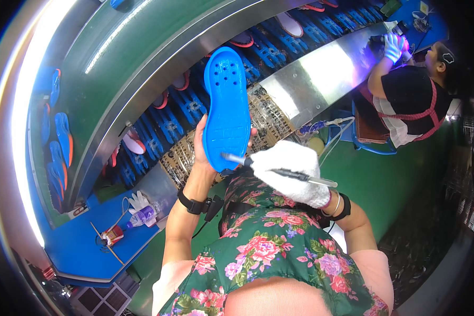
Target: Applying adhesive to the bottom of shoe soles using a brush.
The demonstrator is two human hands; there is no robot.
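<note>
A bright blue shoe sole (227, 108) is held up in front of me, with a cluster of round holes in its upper part. My bare left hand (200, 145) grips it from beneath, thumb at one edge and fingertips showing at the other. A white glove covers my right hand (292, 163), which is closed round a slim brush (321, 181) with a dark and silver handle. The brush's tip lies over the lower end of the sole; whether it touches the surface I cannot tell.
Beyond the sole runs a conveyor rack (171, 128) of blue holders with several shoe parts. A metal ledge (305, 79) borders it. At left, a blue table (89, 253) carries a purple-labelled bottle (142, 216) and a small red pot (112, 235). A co-worker (405, 100) sits at right.
</note>
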